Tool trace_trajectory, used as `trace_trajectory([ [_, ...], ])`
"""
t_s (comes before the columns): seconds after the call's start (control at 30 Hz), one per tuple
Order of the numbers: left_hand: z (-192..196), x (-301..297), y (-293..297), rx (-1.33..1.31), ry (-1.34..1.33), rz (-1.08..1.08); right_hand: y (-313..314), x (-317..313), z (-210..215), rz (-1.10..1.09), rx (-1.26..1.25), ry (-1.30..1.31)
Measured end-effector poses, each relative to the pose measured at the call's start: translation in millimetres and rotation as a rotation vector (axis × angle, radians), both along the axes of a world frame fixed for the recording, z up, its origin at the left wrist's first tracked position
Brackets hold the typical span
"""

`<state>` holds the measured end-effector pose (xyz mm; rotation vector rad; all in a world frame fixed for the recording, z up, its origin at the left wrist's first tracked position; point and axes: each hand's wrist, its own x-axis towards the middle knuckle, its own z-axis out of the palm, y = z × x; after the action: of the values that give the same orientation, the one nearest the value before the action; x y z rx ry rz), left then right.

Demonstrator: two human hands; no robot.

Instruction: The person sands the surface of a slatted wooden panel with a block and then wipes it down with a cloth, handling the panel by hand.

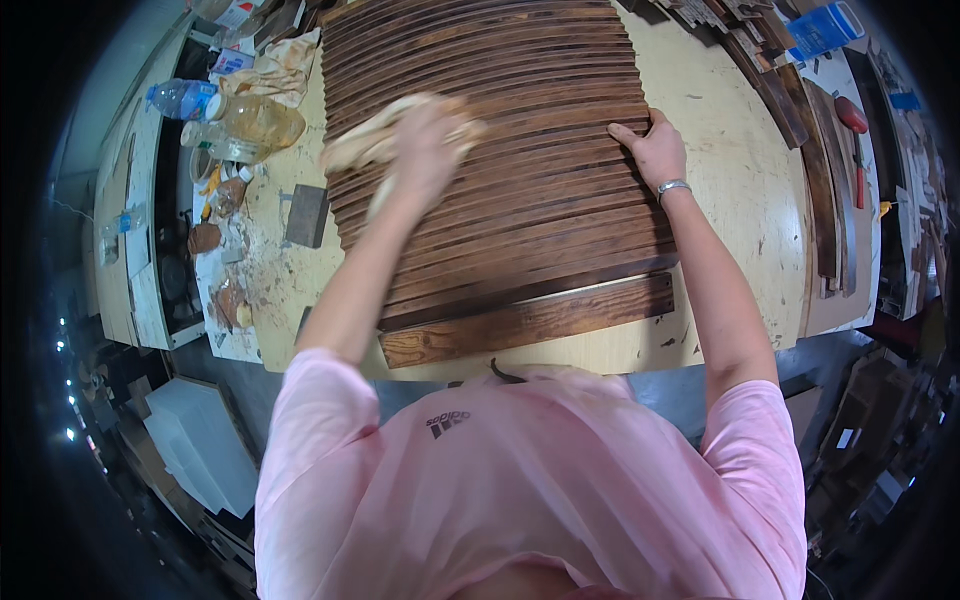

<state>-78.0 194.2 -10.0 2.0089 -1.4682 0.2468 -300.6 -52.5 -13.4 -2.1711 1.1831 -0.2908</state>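
Dark brown wooden slats [520, 180] lie side by side in a broad ribbed panel on the table in front of me. My left hand [425, 150], smeared by motion, is closed on a stained cream cloth [370, 138] and presses it on the left part of the slats. At the panel's right edge my right hand [658, 155] grips the slat ends, thumb on top; its other fingers are partly hidden. A separate brown board [530, 322] with visible grain lies along the near side of the panel.
A dark block [306, 216] sits left of the panel. Farther left stand a blue-tinted bottle [183, 99], a jar of yellowish liquid [262, 122] and a crumpled cloth [282, 68]. Long wood strips [765, 90], a blue container [825, 30] and a red-handled tool [858, 185] lie at right.
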Motion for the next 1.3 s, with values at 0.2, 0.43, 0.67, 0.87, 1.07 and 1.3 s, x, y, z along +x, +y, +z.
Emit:
trace_trajectory([
  [0.2, -4, -72, -106, -0.042, 0.075, -0.155, -1, 0, 2, 0.002, -0.027, 0.068],
  [0.43, -5, -4, 57, 0.117, 0.16, 0.057, 0, -2, 6, -0.005, -0.019, 0.08],
  [0.67, -18, -87, -105, -0.122, 0.143, -0.132, 5, 6, 4, 0.03, -0.067, 0.113],
  [0.87, -23, -64, -51, -0.08, 0.093, -0.073, 2, 1, 7, -0.012, -0.028, 0.055],
  [1.07, -2, 31, 161, 0.063, 0.118, 0.347, 2, -2, 10, -0.007, -0.016, 0.066],
  [1.3, 9, 5, 262, -0.021, 0.822, 0.553, -4, 11, -19, 0.061, -0.074, 0.005],
])
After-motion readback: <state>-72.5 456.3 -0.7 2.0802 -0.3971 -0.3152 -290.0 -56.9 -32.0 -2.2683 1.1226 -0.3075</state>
